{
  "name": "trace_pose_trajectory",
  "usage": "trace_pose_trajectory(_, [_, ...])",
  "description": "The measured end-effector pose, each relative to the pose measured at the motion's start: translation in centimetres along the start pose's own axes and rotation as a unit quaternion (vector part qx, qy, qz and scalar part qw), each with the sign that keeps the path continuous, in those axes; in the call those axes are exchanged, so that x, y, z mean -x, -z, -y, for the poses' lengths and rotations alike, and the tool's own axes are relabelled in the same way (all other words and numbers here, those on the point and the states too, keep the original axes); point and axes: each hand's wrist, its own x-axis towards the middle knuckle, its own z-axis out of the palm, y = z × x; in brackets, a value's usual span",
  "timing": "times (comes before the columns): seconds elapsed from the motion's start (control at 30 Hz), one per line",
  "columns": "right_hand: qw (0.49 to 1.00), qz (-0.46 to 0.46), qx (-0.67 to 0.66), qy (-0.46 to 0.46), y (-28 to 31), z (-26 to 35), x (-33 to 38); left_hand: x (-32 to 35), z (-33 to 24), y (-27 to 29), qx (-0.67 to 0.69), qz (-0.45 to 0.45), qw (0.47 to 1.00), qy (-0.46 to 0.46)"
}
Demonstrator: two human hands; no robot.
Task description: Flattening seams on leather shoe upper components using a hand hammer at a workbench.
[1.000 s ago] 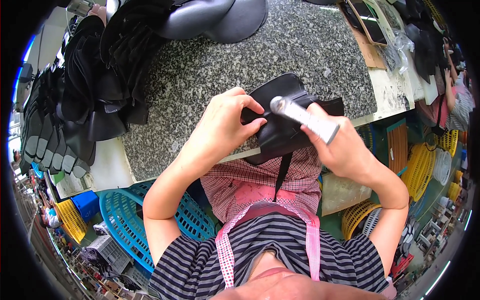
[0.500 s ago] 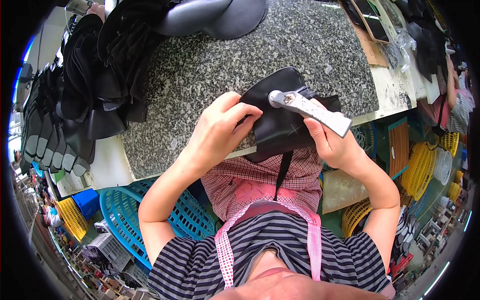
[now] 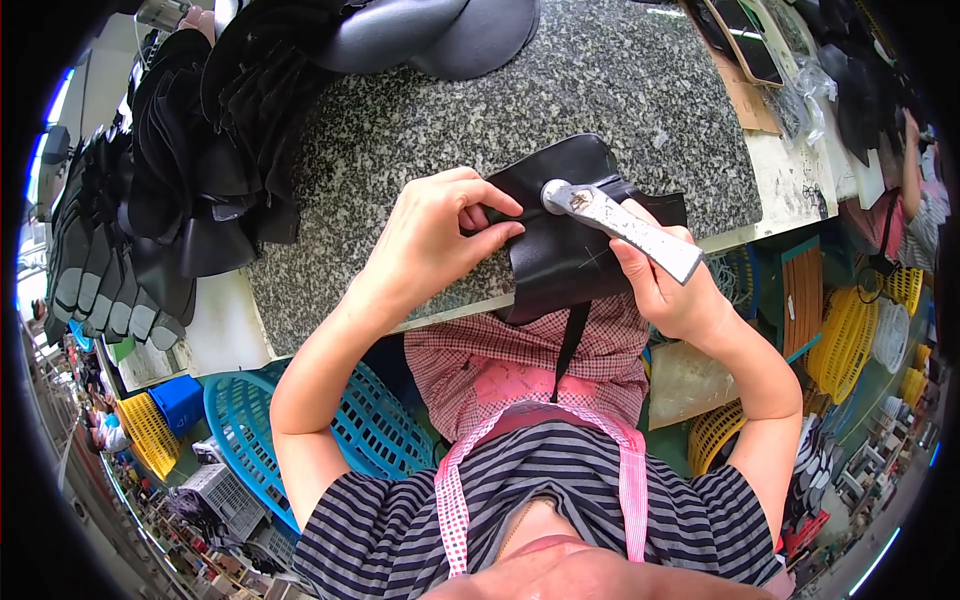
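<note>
A black leather piece (image 3: 560, 262) lies on the speckled stone slab, its lower end hanging over the front edge. My right hand (image 3: 678, 295) is closed around a hammer (image 3: 628, 222). The round face of the hammer head is down against the leather, or just over it; I cannot tell which. At the left edge of the leather is my left hand (image 3: 425, 235), its fingers curled. Its thumb and forefinger tips hold that edge, a small gap between them. The other fingertips are partly hidden.
Stacked black leather parts (image 3: 200, 170) cover the slab's left side, with smooth black pieces (image 3: 450, 45) at the back. A phone (image 3: 745, 40) lies at the far right. Below the speckled stone slab (image 3: 420, 125) stand a blue basket (image 3: 375, 430) and yellow baskets (image 3: 843, 340).
My left hand has shifted slightly; its thumb and forefinger tips have moved apart at the leather's edge. The hammer remains in nearly the same place.
</note>
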Motion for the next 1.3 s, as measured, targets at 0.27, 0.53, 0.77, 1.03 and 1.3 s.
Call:
trace_pose_trajectory(0.27, [1.000,-0.015,-0.018,-0.013,-0.3,-0.4,0.0,-0.8,-0.5,0.6,-0.051,0.014,0.998,-0.015])
trace_pose_trajectory(0.53, [0.998,-0.062,0.027,-0.007,2.2,2.7,-1.6,-1.3,-0.4,1.0,-0.077,0.028,0.997,-0.005])
trace_pose_trajectory(0.77, [0.990,0.098,0.067,-0.077,1.3,1.8,-1.3,-2.1,-0.7,1.0,-0.070,0.067,0.995,0.028])
trace_pose_trajectory(1.03, [0.988,0.081,0.079,-0.109,1.5,2.4,-1.9,-2.8,-0.7,1.3,-0.056,0.061,0.996,0.026])
trace_pose_trajectory(1.3, [0.988,0.072,0.096,-0.099,1.9,1.4,-0.5,0.9,-0.1,-3.3,-0.043,-0.106,0.993,-0.016])
